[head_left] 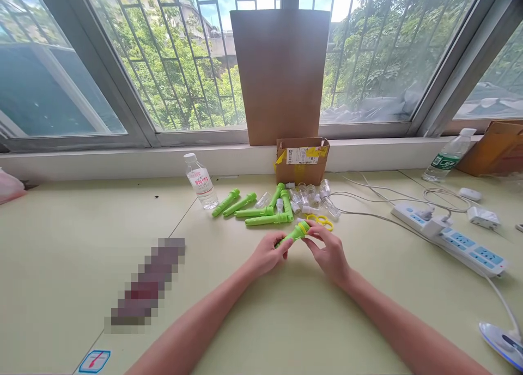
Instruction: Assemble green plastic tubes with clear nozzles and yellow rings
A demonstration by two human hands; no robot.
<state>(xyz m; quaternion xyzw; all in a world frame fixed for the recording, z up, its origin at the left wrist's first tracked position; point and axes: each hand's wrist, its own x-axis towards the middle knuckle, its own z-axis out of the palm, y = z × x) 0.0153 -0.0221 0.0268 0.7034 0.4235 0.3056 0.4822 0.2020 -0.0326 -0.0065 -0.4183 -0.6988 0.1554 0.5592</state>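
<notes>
My left hand point(270, 253) is wrapped round a green plastic tube point(295, 233), which tilts up to the right. At the tube's threaded end is a yellow ring point(303, 228), and the fingertips of my right hand point(328, 250) pinch there. Just behind my hands lie several more green tubes point(261, 219). To their right are several clear plastic cups point(330, 207) with white parts among them. Yellow rings point(322, 221) rest on the table just beyond my right hand.
A small cardboard box point(302, 173) stands by the window, before a tall brown board point(281, 75). Water bottles stand left point(201, 183) and right point(447, 157). A power strip point(453, 239) with cables lies right. A blurred dark object point(149, 282) lies left.
</notes>
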